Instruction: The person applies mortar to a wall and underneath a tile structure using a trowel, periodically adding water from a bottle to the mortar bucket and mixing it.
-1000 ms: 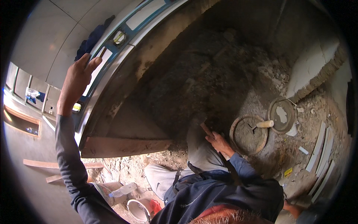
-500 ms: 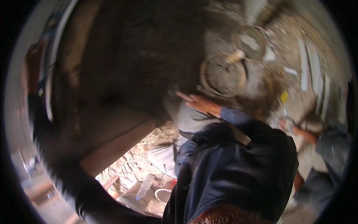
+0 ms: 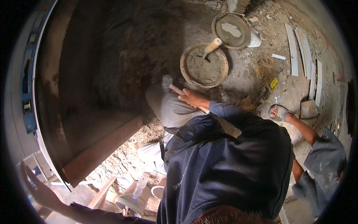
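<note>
In my right hand (image 3: 194, 99) is a hammer (image 3: 177, 89), my fingers closed round its wooden handle. Its greyish, block-shaped head, slightly blurred, is just beyond my bent knee. My left hand (image 3: 41, 186) is at the lower left with its fingers stretched out and nothing in it. Above that hand, a blue spirit level (image 3: 28, 93) lies along the pale edge of a large dark surface (image 3: 112, 74). Beyond my right hand stands a bucket of grey mortar (image 3: 203, 76), a trowel (image 3: 212, 46) stuck in it by its blade, the wooden handle sticking up.
Behind the mortar stands a second bucket of grey slurry (image 3: 240, 37). Pale strips (image 3: 292, 48) lie on the rubble floor at right. A co-worker's sandalled foot (image 3: 278, 112) is nearby. A brown board (image 3: 100, 153) slants at left; below are a bucket (image 3: 128, 201) and a plastic bottle (image 3: 141, 184).
My left hand has left the spirit level and come down toward the lower left, opening out. My right hand still holds the hammer over my knee. The whole view has shifted and sharpened.
</note>
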`<move>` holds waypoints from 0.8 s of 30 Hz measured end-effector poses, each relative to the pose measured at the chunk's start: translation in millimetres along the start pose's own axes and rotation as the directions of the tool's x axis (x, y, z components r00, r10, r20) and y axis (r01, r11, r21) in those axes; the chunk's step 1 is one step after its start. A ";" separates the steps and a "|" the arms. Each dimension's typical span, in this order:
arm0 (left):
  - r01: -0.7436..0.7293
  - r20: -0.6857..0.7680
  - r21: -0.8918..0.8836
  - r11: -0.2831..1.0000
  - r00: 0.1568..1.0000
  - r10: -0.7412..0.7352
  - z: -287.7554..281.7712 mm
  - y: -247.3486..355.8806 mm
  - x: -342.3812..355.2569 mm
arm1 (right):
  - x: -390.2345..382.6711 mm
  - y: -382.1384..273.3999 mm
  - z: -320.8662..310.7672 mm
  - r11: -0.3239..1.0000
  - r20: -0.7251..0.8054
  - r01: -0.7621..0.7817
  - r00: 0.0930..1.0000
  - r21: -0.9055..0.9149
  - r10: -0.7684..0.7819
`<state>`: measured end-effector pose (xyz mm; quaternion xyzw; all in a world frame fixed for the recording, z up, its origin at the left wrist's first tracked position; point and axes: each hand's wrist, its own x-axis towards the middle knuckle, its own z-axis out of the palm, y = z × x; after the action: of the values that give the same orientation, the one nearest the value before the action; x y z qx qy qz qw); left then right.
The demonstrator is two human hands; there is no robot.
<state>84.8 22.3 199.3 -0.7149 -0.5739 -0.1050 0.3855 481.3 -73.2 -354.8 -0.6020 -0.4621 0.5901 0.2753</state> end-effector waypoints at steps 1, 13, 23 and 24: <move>0.158 -0.017 -0.008 0.987 0.987 -0.158 -11.0 26.1 -20.2 | -1.2 5.7 -5.8 1.000 -0.018 -0.016 1.000 0.003 0.016; 0.265 -0.313 -0.643 0.718 0.765 -0.562 40.6 -4.2 -208.4 | -47.4 54.2 -23.5 0.964 0.191 -0.193 0.969 0.182 0.158; 0.947 0.757 -0.177 0.269 0.305 -0.578 178.1 109.8 -513.6 | -26.3 144.6 -21.7 0.795 0.208 0.076 0.976 -0.602 0.063; 0.956 0.871 -0.080 0.281 0.204 -0.448 194.8 131.1 -544.5 | -21.8 144.3 -23.4 0.775 0.226 0.098 0.972 -0.624 0.059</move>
<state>-27.8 -255.4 -312.4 -0.3827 -0.8738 -0.1813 -0.2390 540.0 -148.1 -467.8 -0.5810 -0.6683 0.4645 0.0078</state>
